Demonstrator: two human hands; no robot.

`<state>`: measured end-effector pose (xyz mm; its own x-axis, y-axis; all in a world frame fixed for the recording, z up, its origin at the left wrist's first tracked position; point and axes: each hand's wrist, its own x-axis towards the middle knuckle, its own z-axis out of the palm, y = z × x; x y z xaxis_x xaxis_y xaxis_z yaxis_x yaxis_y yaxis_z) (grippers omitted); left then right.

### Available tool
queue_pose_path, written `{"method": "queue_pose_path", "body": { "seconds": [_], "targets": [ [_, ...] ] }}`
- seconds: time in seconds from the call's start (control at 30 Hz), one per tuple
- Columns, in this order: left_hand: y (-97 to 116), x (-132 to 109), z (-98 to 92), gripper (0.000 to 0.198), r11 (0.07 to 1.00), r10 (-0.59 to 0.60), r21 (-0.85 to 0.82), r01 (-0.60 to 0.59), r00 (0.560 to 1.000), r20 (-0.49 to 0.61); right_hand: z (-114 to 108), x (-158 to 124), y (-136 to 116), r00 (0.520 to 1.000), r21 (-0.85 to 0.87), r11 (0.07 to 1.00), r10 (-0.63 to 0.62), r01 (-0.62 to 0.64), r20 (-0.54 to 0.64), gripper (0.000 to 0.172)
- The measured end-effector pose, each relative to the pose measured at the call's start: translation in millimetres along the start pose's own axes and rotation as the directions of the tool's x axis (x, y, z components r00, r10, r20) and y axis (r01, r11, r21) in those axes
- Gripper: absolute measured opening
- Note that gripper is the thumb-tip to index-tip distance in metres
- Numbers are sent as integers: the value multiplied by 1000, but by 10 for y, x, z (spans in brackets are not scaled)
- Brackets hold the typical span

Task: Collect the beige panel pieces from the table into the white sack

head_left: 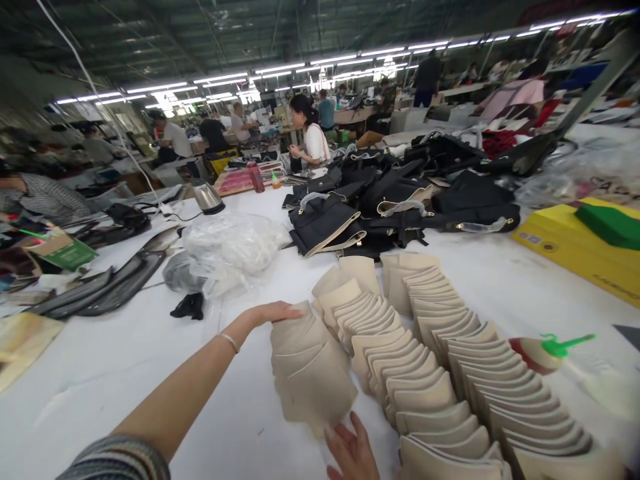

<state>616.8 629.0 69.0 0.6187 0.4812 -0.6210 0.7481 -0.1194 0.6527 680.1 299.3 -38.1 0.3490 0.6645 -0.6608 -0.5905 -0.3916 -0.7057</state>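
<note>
Left hand [280, 311] and right hand [353, 451] at opposite ends of a fanned stack of beige pieces [311, 370].
The left lies over the far edge, though whether it pinches the pieces I cannot tell; the right, fingers spread and gripping nothing, is at the near edge. The stack lies on a white table [215, 413], beside two long overlapping rows of similar pieces [417, 377]; beyond are crumpled clear plastic [235, 247] and black bags [325, 225].

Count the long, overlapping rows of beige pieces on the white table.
2. The left row runs beside the smaller fan; the right row lies between the left row and the green-nozzled bottle. Any others may be out of view.
</note>
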Motion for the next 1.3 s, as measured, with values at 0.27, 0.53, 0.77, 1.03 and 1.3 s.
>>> {"method": "queue_pose_path", "body": {
  "seconds": [0.27,0.53,0.77,1.03,1.3],
  "targets": [
    [11,-45,305,89,975,63,220,-27,985,-160,323,49,-312,972,-117,992,12,-40,-234,94],
    [126,-200,398,93,955,6,292,56,978,-209,353,150,-425,973,-101,991,60,-84,-221,90],
    [242,-495,399,69,987,90,116,-107,985,150,371,95,-438,989,-102,994,27,-42,-144,79],
    [234,-650,467,56,976,217,-82,-202,944,248,491,-50,-438,994,-62,997,33,-40,-106,77],
    [136,-986,839,49,966,209,-226,-123,888,410,338,-587,-11,979,-50,988,141,-149,-148,76]
  ]
}}
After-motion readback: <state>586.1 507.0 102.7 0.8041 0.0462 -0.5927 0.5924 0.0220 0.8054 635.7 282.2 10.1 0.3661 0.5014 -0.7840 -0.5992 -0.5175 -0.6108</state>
